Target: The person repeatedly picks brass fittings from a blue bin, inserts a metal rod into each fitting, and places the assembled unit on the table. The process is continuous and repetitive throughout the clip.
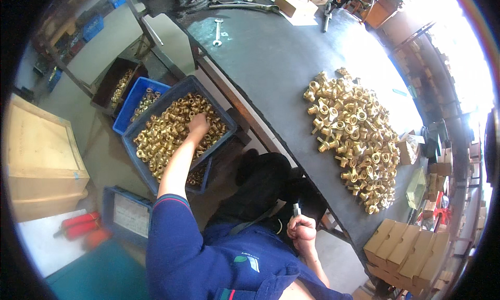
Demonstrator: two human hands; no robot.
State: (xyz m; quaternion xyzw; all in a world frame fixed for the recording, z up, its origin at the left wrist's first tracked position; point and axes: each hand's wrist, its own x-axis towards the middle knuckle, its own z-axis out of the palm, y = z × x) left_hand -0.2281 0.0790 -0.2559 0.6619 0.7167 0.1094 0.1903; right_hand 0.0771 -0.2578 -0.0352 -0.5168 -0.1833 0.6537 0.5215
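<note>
My left hand (199, 126) reaches into a dark blue plastic crate (139, 170) heaped with brass fittings (165, 138). Its fingers dip among the pieces, so their grip is hidden. Closer to my body, my right hand (302, 231) is closed in a fist beside the table edge. From the top of that fist sticks a short grey metal piece (296, 210); its lower part is covered by my fingers. A large pile of brass fittings with ring-shaped ends (359, 138) is spread over the dark tabletop (271, 76) at the right.
A blue bin (123, 121) and a dark bin (99, 98) of fittings stand beyond the crate. An open-ended wrench (217, 32) lies on the table. Cardboard boxes (406, 248) are stacked at the near right. A wooden crate (44, 154) sits at the left.
</note>
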